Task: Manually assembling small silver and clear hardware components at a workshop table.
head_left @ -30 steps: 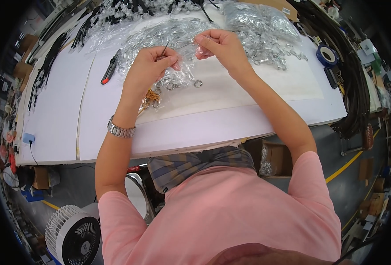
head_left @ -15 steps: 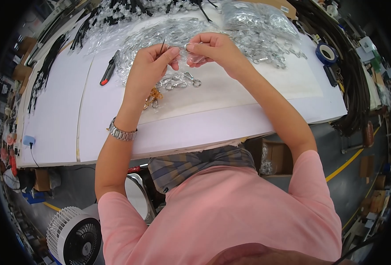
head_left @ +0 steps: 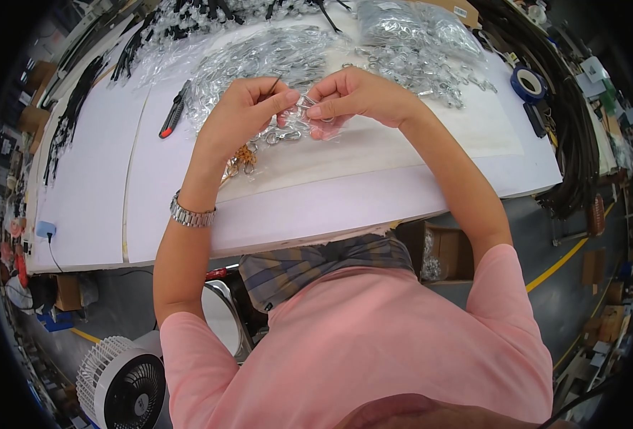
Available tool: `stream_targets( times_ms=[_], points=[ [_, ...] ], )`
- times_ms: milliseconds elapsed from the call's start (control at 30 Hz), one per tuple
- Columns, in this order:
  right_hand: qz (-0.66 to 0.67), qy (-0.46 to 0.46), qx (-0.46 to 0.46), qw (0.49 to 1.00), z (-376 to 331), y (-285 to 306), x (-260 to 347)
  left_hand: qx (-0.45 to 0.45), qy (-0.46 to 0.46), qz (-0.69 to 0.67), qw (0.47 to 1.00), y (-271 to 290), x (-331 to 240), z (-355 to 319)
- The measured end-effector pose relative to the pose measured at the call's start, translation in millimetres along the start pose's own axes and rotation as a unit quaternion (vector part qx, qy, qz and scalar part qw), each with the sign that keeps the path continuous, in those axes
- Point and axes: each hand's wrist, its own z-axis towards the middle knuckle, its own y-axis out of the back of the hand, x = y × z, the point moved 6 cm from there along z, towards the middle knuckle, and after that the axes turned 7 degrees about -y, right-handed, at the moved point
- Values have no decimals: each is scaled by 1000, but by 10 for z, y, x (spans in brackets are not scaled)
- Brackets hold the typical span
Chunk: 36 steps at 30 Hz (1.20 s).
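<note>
Over the white table (head_left: 87, 179), my left hand (head_left: 241, 114) and my right hand (head_left: 348, 96) meet fingertip to fingertip. Together they pinch a small clear plastic bag (head_left: 303, 104) with a metal clasp in it. A thin dark strand sticks up from my left fingers. Just below the hands lie loose silver metal clasps (head_left: 280, 134) and a small brass-coloured clasp (head_left: 243, 157). A metal watch (head_left: 191, 216) is on my left wrist.
A heap of bagged silver clasps (head_left: 273, 53) lies beyond the hands, more at the far right (head_left: 416, 43). A red and black utility knife (head_left: 173, 114) lies left. Blue tape roll (head_left: 529, 82) and black straps (head_left: 574, 129) sit at the right edge. A white fan (head_left: 120, 382) stands on the floor.
Both hands have drawn slightly nearer to me with the small bag still pinched between them; the fingers have shifted on it.
</note>
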Motion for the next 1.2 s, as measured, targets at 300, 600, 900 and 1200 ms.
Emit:
stream_targets(
  times_ms=[300, 600, 900, 1200],
  points=[
    [47, -33, 22, 998, 57, -65, -127, -29, -174, 258, 950, -185, -215, -77],
    [186, 104, -219, 952, 33, 312, -66, -92, -6, 49, 994, 1, -6, -6],
    [266, 121, -140, 946, 162, -1, -90, -64, -11, -122, 990, -302, 77, -35],
    [165, 199, -259, 931, -2, 71, 50, -2, 32, -226, 973, -380, 107, -48]
  ],
)
